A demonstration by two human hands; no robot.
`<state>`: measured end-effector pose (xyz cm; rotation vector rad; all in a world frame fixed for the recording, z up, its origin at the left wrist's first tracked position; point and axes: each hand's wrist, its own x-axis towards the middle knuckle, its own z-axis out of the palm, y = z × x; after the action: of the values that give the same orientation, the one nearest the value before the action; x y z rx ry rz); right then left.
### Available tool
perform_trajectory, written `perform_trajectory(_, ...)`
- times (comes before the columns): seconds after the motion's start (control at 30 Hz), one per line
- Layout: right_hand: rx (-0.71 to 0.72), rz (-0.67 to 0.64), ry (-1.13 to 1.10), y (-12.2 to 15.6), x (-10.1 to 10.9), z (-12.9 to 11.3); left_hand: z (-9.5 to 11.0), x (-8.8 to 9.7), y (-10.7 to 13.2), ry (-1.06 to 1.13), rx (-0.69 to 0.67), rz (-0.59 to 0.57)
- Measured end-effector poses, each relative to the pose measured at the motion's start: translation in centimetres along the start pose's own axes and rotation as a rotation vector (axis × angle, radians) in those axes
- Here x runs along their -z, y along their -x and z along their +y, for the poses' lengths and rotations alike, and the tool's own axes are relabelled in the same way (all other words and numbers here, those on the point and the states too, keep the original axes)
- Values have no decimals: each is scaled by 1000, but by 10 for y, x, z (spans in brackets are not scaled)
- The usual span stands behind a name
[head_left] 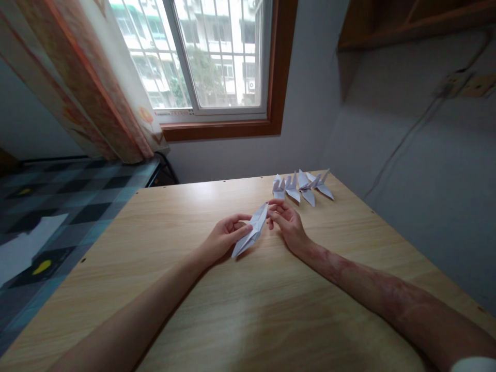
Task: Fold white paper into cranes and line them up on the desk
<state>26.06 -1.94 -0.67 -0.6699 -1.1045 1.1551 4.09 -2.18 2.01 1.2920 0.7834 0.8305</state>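
A white sheet of paper folded into a long pointed shape (252, 231) is held slantwise just above the tabletop. Its narrow tip points away from me and to the right. My left hand (231, 231) pinches it by the middle, thumb on top and fingers underneath. At the far tip, the bent fingers of my right hand (284, 219) close on the right edge; the exact contact is partly hidden. Beyond my right hand stand several folded paper cranes (306, 188) in a row, wings spread.
The light wooden table (186, 320) stands below a barred window (220, 57). On the left, white paper sheets (29, 248) lie on a checked bed cover (116, 181) beside a curtain (89, 77). A shelf (418, 31) hangs upper right, with a cable (403, 142) along the wall.
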Motion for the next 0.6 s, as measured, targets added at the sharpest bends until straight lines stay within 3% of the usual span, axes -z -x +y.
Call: perform_trajectory(0.6, -147, -52, -127, -1, 3, 0, 0, 1, -1, 7, 1, -46)
